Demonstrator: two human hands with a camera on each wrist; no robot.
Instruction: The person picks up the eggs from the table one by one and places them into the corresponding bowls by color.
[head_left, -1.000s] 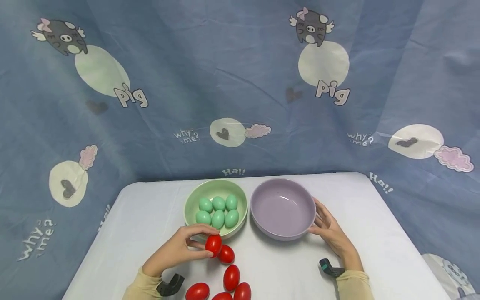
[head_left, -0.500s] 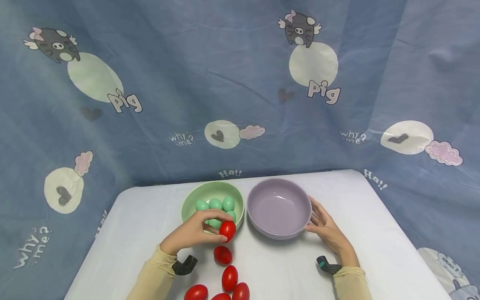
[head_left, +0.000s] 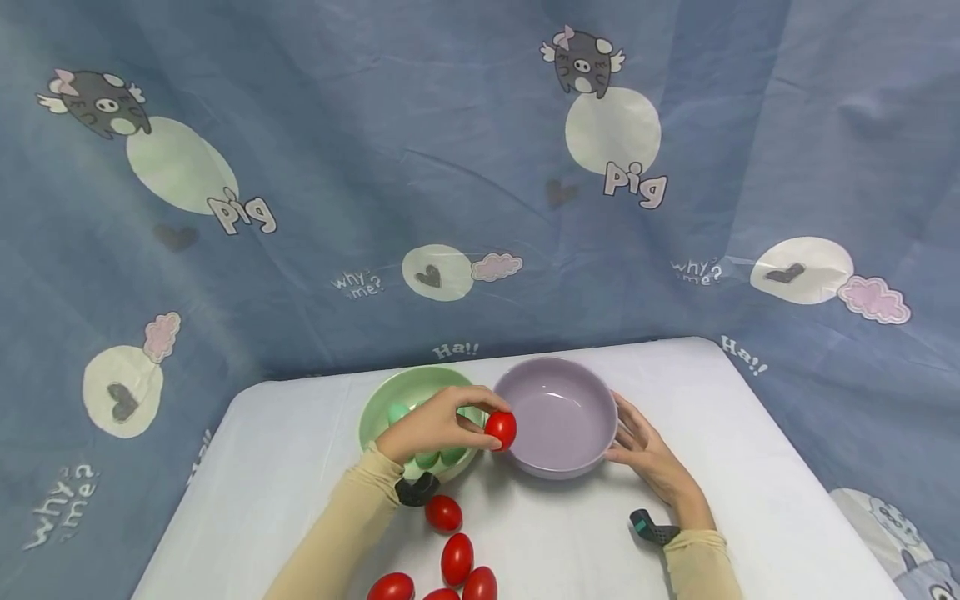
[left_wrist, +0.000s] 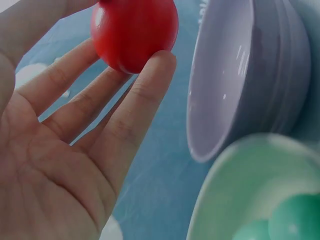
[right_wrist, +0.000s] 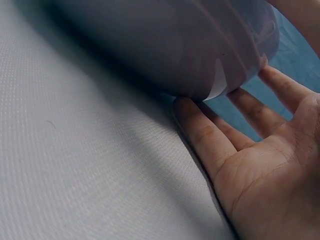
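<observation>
My left hand [head_left: 438, 427] pinches a red egg [head_left: 501, 431] between thumb and fingertips, above the near left rim of the purple bowl [head_left: 558, 417]. In the left wrist view the red egg [left_wrist: 135, 32] sits at the fingertips, away from the palm. The purple bowl has nothing inside it. My right hand [head_left: 654, 460] touches that bowl's right side; in the right wrist view its extended fingers [right_wrist: 205, 130] rest against the outer wall. Beneath my left forearm and hand stands a green bowl [head_left: 369, 417] holding several green eggs [head_left: 453, 456], partly hidden.
Several more red eggs [head_left: 457, 559] lie on the white table [head_left: 570, 542] in front of the green bowl, some cut off by the lower edge. The bowls stand side by side near the far edge. Behind hangs a blue printed cloth [head_left: 480, 167].
My left hand has carried the red egg rightward and away from me, from before the green bowl to the purple bowl's rim. My right hand stays at the purple bowl. The head view shifts slightly.
</observation>
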